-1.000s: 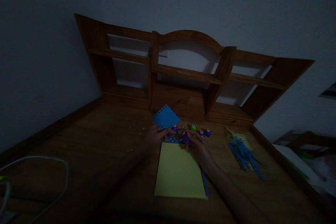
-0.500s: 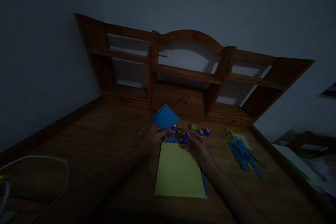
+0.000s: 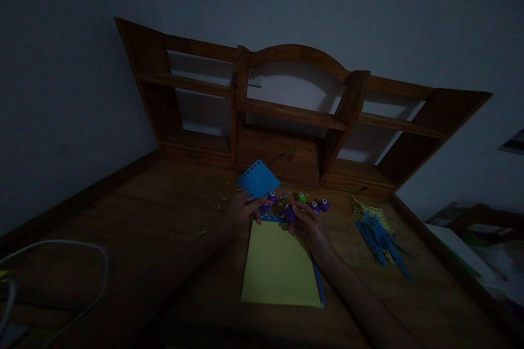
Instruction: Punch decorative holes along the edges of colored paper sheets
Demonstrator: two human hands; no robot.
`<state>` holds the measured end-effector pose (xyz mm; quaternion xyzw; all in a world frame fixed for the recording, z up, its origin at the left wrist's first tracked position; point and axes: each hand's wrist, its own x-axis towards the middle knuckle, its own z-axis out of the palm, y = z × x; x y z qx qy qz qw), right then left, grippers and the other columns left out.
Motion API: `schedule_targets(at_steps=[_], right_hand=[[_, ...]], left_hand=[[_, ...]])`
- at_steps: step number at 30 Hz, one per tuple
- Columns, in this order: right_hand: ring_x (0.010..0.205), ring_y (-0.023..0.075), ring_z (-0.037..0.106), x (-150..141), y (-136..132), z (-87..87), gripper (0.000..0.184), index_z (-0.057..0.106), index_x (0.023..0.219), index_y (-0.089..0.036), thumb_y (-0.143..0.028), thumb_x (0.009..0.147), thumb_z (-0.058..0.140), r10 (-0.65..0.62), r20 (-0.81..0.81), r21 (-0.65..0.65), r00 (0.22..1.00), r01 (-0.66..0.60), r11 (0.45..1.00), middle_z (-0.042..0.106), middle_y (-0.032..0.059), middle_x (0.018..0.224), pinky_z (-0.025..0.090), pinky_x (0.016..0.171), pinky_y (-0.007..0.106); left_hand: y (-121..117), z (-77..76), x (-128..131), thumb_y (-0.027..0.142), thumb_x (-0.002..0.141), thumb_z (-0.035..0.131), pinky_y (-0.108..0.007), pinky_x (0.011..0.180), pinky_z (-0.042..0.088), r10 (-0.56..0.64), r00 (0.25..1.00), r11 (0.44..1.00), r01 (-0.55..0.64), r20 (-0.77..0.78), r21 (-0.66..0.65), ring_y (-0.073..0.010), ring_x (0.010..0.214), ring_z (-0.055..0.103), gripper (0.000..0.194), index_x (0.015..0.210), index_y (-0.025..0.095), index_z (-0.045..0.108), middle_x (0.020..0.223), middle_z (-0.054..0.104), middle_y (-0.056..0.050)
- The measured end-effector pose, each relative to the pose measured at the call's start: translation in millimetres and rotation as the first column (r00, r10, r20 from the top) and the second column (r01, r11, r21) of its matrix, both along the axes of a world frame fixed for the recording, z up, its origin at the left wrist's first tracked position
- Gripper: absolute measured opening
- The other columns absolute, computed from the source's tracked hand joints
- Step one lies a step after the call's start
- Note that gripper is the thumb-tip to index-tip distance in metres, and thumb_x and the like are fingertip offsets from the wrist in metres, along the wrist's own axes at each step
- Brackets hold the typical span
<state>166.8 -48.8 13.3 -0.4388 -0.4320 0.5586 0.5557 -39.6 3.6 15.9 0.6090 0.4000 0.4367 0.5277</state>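
Note:
Near the back of a yellow paper sheet [image 3: 281, 264], my left hand [image 3: 241, 212] has its fingers closed about a purple craft punch [image 3: 265, 208], partly hidden by them. Across from it, my right hand [image 3: 308, 222] grips another purple craft punch [image 3: 289, 214] at the sheet's top edge. Blue paper [image 3: 320, 285] shows under the yellow sheet's right side. Behind my hands stand a third purple punch [image 3: 273, 197] and a green punch [image 3: 302, 197]. A blue paper piece [image 3: 258, 179] with punched holes along its edges lies beyond my left hand. Small paper bits are scattered between my hands.
Two more purple punches [image 3: 323, 205] stand right of my right hand. Farther right lie blue paper strips [image 3: 377, 240] on a hole-punched yellow piece [image 3: 380, 215]. A wooden shelf unit [image 3: 286, 112] closes off the desk's back. A white cable [image 3: 104, 267] loops at left.
Both hands stay almost in the same place with the punches. The view has shifted very slightly; nothing has plainly been picked up or let go.

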Motion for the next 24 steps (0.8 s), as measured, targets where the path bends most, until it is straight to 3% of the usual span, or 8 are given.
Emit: schedule_targets(at_steps=[5, 10, 13, 24], right_hand=[[0.056, 0.0142, 0.056, 0.1, 1.7, -1.0, 0.034, 0.064, 0.100, -0.022, -0.043, 0.074, 0.068, 0.008, -0.014, 0.002, 1.000, -0.007, 1.000, 0.065, 0.0014, 0.078, 0.045, 0.055, 0.028], [0.057, 0.0140, 0.057, 0.8, 2.6, -2.4, 0.032, 0.063, 0.101, -0.022, -0.042, 0.076, 0.067, 0.013, -0.009, -0.005, 1.000, -0.013, 1.000, 0.064, 0.0015, 0.079, 0.046, 0.055, 0.027], [0.058, 0.0142, 0.057, 0.9, 2.3, -2.1, 0.032, 0.063, 0.101, -0.022, -0.041, 0.076, 0.067, 0.015, -0.006, -0.001, 1.000, -0.015, 1.000, 0.064, 0.0018, 0.080, 0.046, 0.056, 0.028], [0.057, 0.0145, 0.056, 0.6, 0.9, -0.4, 0.033, 0.064, 0.100, -0.022, -0.042, 0.074, 0.068, 0.014, -0.002, -0.003, 1.000, -0.014, 1.000, 0.063, 0.0010, 0.076, 0.046, 0.056, 0.029]], left_hand=[[0.5, -0.5, 0.2, 0.046, 0.078, 0.059, -0.021, 0.040, 0.038, -0.003, 1.000, 1.000, 0.003, 0.016, 0.003, -0.0112, 0.038, 0.055, 0.038, 0.087, 0.012, 0.071, 0.074, 0.072, -0.008], [-1.2, 1.4, 0.1, 0.044, 0.078, 0.059, -0.021, 0.041, 0.037, 0.000, 1.000, 1.000, 0.000, 0.013, 0.002, -0.0108, 0.037, 0.055, 0.037, 0.088, 0.012, 0.072, 0.066, 0.070, -0.007], [-0.4, 0.7, -0.1, 0.045, 0.078, 0.059, -0.022, 0.041, 0.039, 0.005, 1.000, 1.000, -0.005, 0.018, 0.029, -0.0108, 0.038, 0.055, 0.036, 0.086, 0.012, 0.072, 0.076, 0.072, -0.009], [0.8, -3.2, -1.1, 0.045, 0.079, 0.058, -0.022, 0.042, 0.039, 0.012, 1.000, 0.999, -0.012, -0.004, 0.037, -0.0118, 0.038, 0.056, 0.037, 0.088, 0.012, 0.072, 0.065, 0.069, -0.006]])
